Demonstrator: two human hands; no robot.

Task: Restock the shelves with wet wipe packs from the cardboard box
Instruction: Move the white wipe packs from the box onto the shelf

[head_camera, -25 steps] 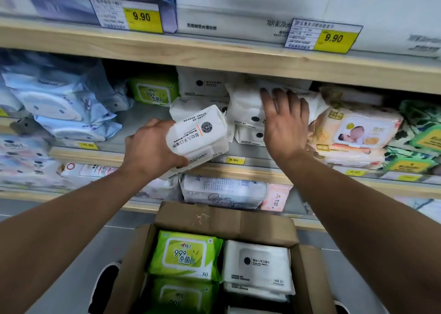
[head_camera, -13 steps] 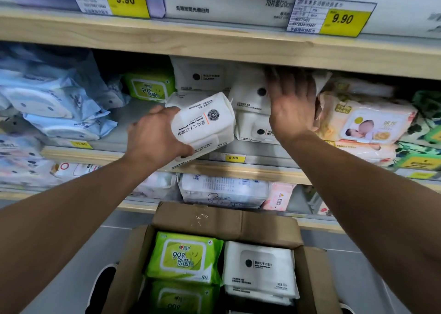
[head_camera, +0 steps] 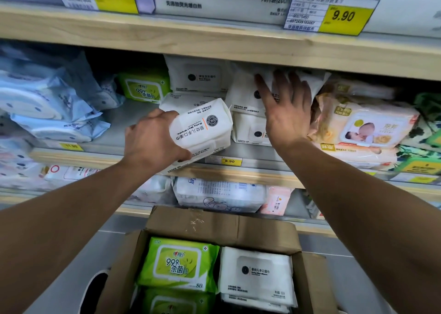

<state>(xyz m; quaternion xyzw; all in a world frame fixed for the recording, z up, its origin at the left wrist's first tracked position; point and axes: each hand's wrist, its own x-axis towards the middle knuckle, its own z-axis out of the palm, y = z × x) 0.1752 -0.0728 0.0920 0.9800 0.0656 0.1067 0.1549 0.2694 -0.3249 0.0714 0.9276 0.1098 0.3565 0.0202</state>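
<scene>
got my left hand (head_camera: 152, 141) wrapped round a white wipes pack (head_camera: 201, 132) mid-frame at the shelf edge, right hand (head_camera: 286, 113) spread flat against the white packs (head_camera: 245, 94) stacked there, cardboard box (head_camera: 222, 225) down bottom center

Bare shelf (head_camera: 133, 127) lies open between green pack (head_camera: 143, 88) and blue packs (head_camera: 47, 103).

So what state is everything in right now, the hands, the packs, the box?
Left hand: closed around a white wipe pack, held tilted at the shelf edge.
Right hand: open, flat against the stacked white packs on the shelf.
Cardboard box: open, flaps up, not emptied.
Green pack: lying flat in the box.
White boxed pack: flat beside it.
</scene>
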